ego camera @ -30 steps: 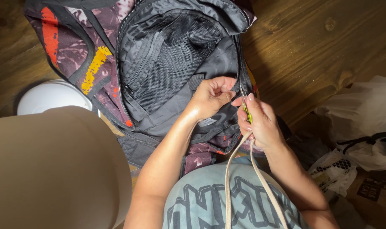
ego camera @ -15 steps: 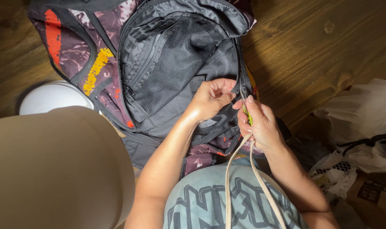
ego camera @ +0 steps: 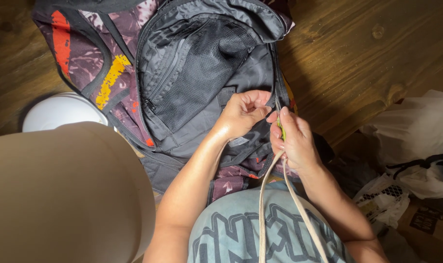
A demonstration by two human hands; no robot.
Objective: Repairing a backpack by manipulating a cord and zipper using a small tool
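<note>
The left hand [ego camera: 243, 113] curls closed on the open backpack [ego camera: 202, 73]'s rim, bracing it on the wooden floor [ego camera: 377, 63] while the right hand [ego camera: 292, 139] pinches a green zipper pull [ego camera: 281, 130] beside it

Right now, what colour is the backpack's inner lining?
Dark grey backpack lining, with black mesh pocket; head view.

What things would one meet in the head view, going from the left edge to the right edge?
Beige round surface → backpack → left hand → right hand, pinching a small green piece → white plastic bags.
</note>
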